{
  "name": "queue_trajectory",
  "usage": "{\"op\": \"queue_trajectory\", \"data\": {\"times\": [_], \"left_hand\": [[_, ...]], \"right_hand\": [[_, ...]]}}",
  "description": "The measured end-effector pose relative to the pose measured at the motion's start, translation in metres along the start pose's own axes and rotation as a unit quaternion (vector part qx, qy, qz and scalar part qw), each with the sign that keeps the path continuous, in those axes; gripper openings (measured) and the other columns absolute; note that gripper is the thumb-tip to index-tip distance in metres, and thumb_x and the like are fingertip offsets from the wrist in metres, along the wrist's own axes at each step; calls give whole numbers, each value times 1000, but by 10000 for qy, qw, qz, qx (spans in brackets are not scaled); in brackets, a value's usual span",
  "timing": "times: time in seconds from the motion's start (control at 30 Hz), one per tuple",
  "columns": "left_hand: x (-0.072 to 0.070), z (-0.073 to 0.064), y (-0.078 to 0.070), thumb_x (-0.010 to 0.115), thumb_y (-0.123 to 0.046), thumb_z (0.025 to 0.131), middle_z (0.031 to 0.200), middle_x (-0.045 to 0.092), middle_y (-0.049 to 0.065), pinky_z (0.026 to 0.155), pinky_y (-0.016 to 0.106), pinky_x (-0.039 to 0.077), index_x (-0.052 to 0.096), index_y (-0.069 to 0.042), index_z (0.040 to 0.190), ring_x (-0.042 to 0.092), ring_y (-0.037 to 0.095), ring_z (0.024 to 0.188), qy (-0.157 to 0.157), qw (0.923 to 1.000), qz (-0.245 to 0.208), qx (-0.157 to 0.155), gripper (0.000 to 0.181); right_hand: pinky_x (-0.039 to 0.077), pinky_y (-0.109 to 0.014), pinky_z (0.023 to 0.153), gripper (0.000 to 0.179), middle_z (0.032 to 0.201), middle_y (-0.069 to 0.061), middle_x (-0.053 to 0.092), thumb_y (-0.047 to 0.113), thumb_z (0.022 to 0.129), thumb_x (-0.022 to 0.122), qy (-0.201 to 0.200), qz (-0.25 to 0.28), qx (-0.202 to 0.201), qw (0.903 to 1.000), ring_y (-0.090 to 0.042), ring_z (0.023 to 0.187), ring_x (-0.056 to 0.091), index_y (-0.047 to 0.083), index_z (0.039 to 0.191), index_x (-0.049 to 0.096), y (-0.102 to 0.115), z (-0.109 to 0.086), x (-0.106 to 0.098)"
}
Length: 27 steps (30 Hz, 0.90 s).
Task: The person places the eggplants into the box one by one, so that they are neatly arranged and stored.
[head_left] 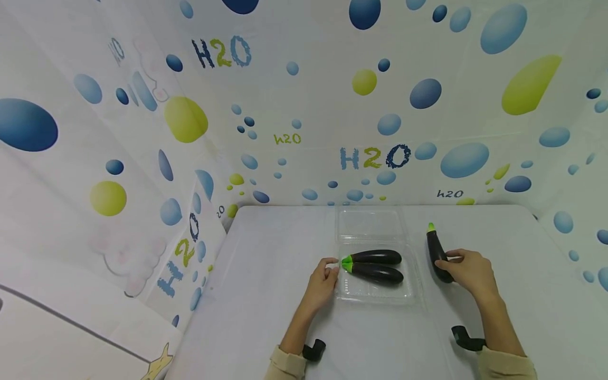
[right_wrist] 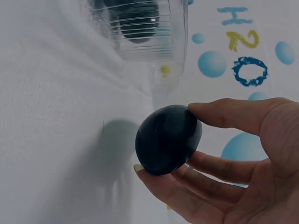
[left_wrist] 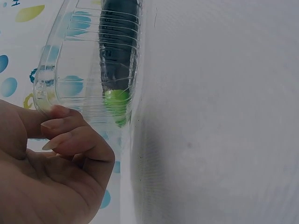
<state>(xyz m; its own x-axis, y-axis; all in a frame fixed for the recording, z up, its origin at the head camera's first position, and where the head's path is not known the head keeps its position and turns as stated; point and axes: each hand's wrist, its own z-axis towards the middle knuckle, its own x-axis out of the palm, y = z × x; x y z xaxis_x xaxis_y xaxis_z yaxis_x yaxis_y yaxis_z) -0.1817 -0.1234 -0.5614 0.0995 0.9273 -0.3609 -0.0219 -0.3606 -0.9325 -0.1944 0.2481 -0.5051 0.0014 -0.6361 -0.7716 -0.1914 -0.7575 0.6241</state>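
Observation:
A clear plastic clamshell box point(head_left: 375, 291) lies with its lid point(head_left: 370, 224) folded back toward the wall. Inside rest two dark eggplants with green caps, a rear one point(head_left: 377, 257) and a front one point(head_left: 378, 273), caps pointing left. My left hand point(head_left: 323, 282) pinches the box's left rim; in the left wrist view the fingers curl in at the rim beside one green cap point(left_wrist: 117, 99). To the right of the box, my right hand point(head_left: 470, 270) grips a third eggplant point(head_left: 435, 248) near its thick end, thumb on one side and fingers on the other, its green tip toward the wall.
White cloth covers the table point(head_left: 266, 253). Behind it hangs a white curtain point(head_left: 313, 95) printed with blue and green spots, which also closes off the left side. Black camera mounts sit on the left wrist point(head_left: 314, 350) and right wrist point(head_left: 467, 340).

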Motion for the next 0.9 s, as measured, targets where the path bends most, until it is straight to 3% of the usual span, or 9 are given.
{"op": "queue_trajectory", "data": {"times": [0.9], "left_hand": [[-1,2,-8,52,-22,110,71,51,-4,56,25,37,56,-5,138,44,10,61,24,9999,-29,-131,34]], "right_hand": [[55,-51,73,59,121,-33,67,32,91,78,163,-43,-382,9991,-52,109,63,-10,130,64,20,3,-16]]}}
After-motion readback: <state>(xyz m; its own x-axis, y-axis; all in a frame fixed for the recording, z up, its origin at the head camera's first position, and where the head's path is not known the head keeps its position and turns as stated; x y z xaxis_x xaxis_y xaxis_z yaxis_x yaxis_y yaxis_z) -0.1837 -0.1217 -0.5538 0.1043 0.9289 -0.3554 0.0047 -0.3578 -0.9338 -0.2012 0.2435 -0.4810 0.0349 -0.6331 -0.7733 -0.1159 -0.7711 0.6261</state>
